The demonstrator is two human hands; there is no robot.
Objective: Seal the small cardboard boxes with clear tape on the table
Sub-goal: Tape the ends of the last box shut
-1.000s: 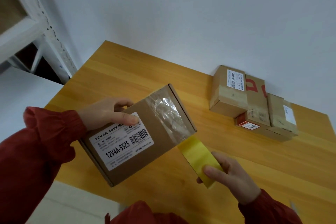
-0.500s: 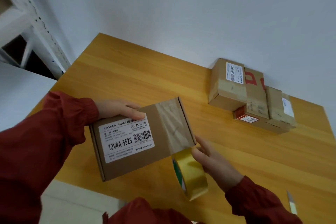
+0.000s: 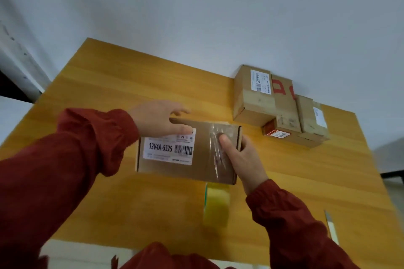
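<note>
A plain pale grey wall (image 3: 196,6) fills the upper half, from 10 o'clock over 12 o'clock to 2 o'clock, under soft and even light. A wooden table (image 3: 109,85) with a warm yellow-orange top and long visible grain stands against it, and its far edge meets the wall. At 9 o'clock a white metal shelf post (image 3: 19,67) with small holes runs slantwise, blurred, with a dark gap under it. At 3 o'clock, beyond the table's right edge, a piece of grey floor (image 3: 389,159) shows.
</note>
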